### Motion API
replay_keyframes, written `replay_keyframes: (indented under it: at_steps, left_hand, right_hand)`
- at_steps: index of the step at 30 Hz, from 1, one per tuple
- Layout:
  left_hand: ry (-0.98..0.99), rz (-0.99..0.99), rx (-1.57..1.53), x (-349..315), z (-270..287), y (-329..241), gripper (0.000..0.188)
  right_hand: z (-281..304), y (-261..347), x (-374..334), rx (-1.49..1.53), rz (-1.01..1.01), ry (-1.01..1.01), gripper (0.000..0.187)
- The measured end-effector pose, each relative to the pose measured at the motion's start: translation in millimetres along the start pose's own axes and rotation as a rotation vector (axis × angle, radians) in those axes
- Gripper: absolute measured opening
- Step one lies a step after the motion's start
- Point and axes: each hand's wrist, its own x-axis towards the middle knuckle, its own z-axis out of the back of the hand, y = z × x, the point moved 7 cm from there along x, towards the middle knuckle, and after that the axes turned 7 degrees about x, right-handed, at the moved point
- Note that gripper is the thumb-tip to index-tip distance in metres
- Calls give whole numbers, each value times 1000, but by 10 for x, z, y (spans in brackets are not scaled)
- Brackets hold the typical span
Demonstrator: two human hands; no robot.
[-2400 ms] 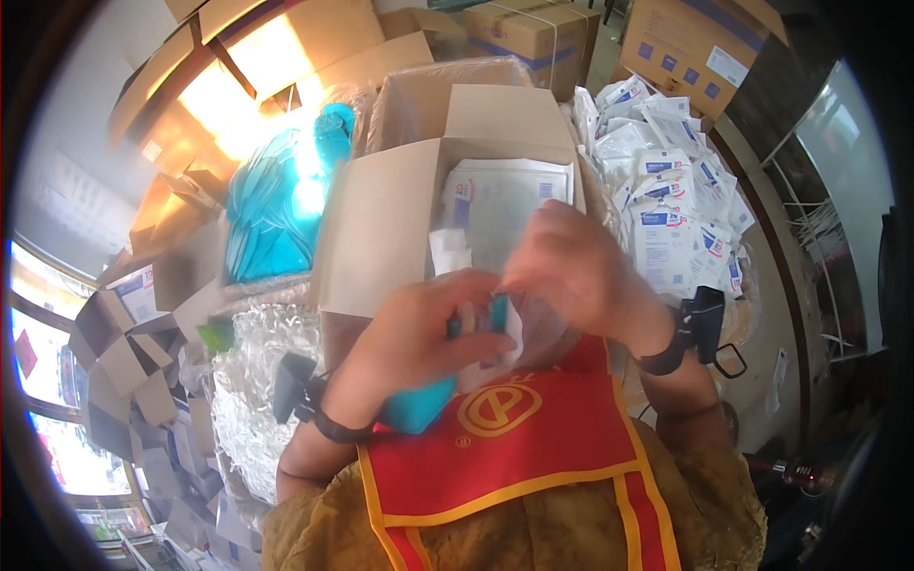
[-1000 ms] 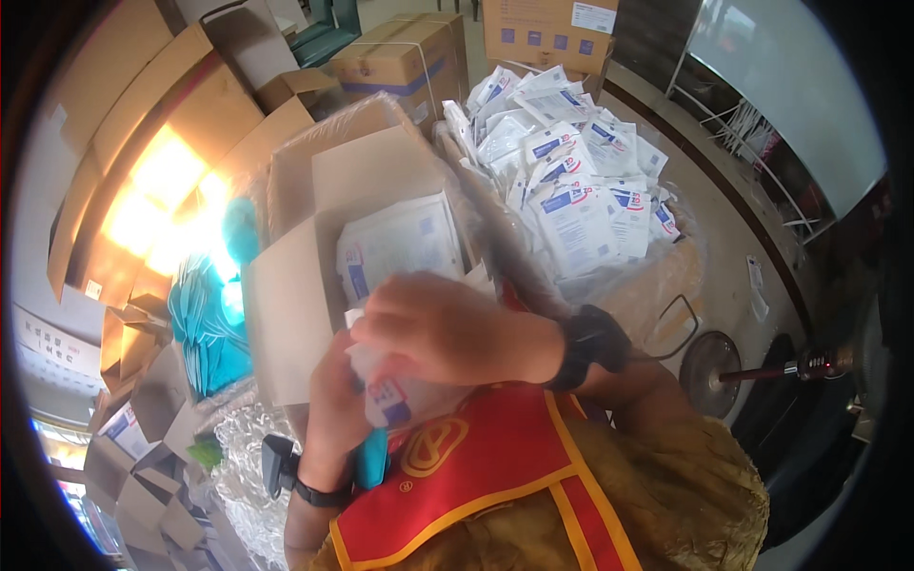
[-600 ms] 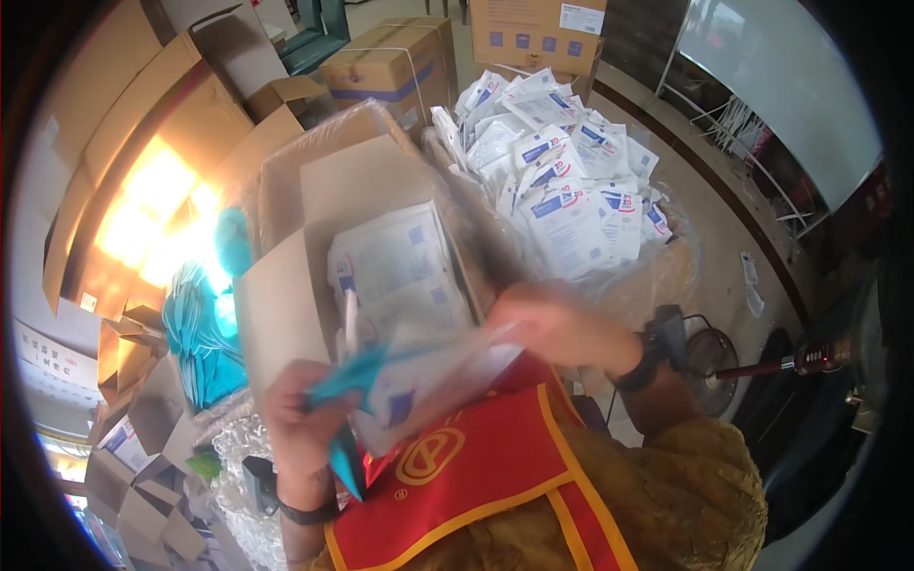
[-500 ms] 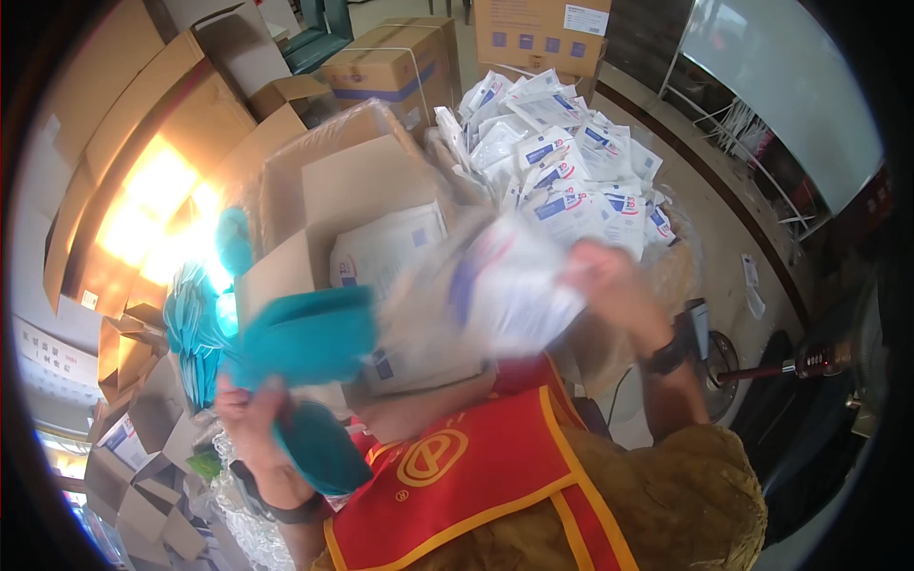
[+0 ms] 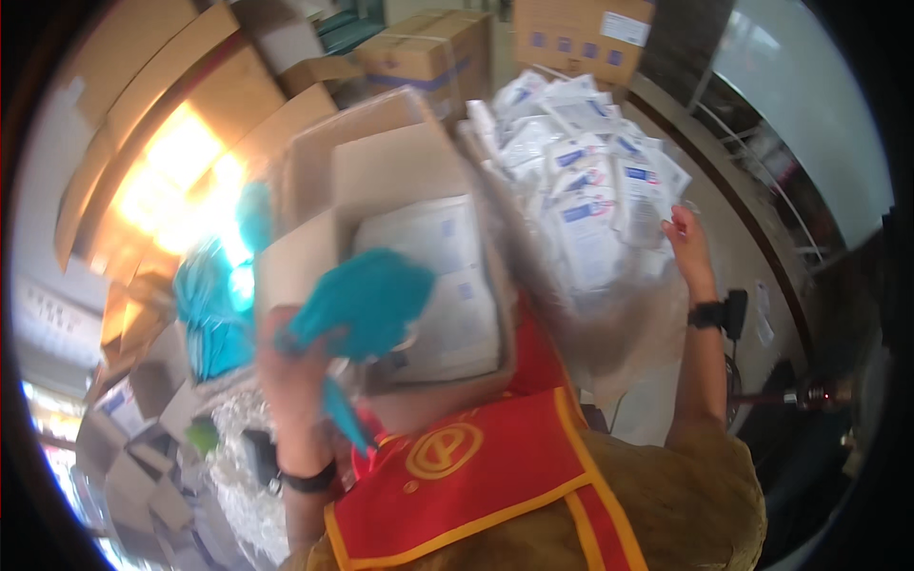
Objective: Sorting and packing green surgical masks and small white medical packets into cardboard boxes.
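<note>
My left hand [image 5: 295, 366] is closed around a teal cloth piece [image 5: 371, 300], smeared by motion, above the near left part of an open cardboard box [image 5: 390, 171]. A strip of teal hangs below that hand. Inside the box lie flat white packets [image 5: 466, 319] with blue print. On the right, my right hand [image 5: 687, 243] has its fingers bent at the right edge of a white packet [image 5: 640, 205], which it appears to pinch. This packet rests against a large heap of similar packets [image 5: 581, 224] in clear plastic.
More teal cloth pieces [image 5: 214, 305] are bundled left of the box. Crumpled clear plastic [image 5: 248, 466] lies near my left forearm. Opened cartons [image 5: 143, 485] stand at lower left, closed cartons [image 5: 428, 57] at the back. A metal stand [image 5: 762, 395] is at right.
My right hand has carried a white packet from over the box's right side to the heap at right. My left hand has moved right and up with the teal cloth. The view has shifted.
</note>
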Motion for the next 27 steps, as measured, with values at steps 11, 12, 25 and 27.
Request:
replay_keyframes:
  at_steps: [11, 12, 25, 27]
  left_hand:
    - [244, 3, -149, -125, -385, -150, 24]
    - [261, -13, -179, -136, -383, -176, 25]
    - [-39, 183, -483, 190, 110, 16, 44]
    - [-142, 265, -610, 198, 121, 57, 53]
  right_hand:
    - [-905, 3847, -667, 561, 498, 534, 51]
    - [-969, 3873, -638, 585, 470, 532, 53]
    - [-732, 4169, -519, 465, 440, 541, 18]
    - [-717, 4294, -704, 449, 554, 506, 17]
